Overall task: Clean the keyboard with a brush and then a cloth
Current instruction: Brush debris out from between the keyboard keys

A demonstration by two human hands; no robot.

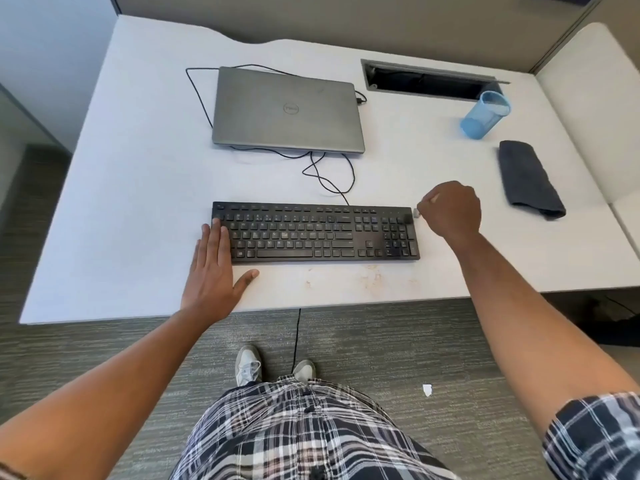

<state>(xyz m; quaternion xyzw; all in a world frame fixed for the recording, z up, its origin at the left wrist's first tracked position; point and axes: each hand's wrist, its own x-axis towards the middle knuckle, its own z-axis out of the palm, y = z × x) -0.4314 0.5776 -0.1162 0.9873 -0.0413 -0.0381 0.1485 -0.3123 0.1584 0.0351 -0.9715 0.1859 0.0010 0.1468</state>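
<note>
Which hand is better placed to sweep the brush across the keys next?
The right hand, most likely. It already grips the brush, whose tip sits at the right end of the keyboard. The left hand lies flat on the keyboard's left end, which looks suited to steadying it.

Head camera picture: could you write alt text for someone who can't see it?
A person's right hand holds a small brush at the right end of a black keyboard on a white desk, left hand flat on its left end. Behind lie a closed laptop, blue cup and dark cloth.
</note>
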